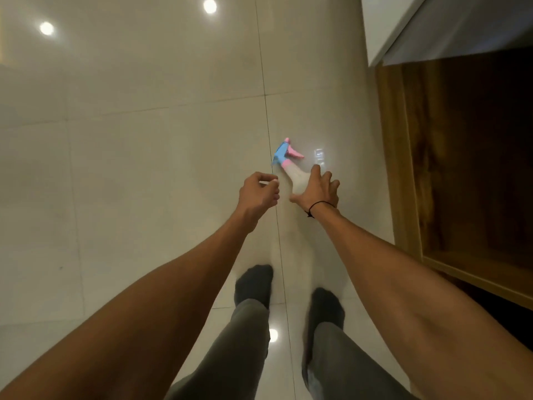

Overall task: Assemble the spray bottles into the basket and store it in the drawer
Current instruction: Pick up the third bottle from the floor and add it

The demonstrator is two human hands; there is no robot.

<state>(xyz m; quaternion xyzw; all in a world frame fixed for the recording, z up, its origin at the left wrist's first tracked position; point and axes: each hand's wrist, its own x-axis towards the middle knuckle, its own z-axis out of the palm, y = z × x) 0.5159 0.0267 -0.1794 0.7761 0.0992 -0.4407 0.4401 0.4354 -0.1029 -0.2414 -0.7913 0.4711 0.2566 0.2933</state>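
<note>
A spray bottle (298,178) lies on its side on the glossy tiled floor, with a blue and pink trigger head (284,153) pointing away from me and a pale translucent body. My right hand (315,189) is spread open over the bottle's body, thumb on one side and fingers on the other, not closed around it. My left hand (258,194) hovers just left of the bottle with its fingers loosely curled. A thin pale streak shows at its fingertips, and I cannot tell whether it is something held. No basket is in view.
A dark wooden open compartment (467,174) stands at the right, its front edge (403,168) close to the bottle. A white counter (427,27) sits above it. My feet in dark socks (253,287) stand on the pale tiles (144,168).
</note>
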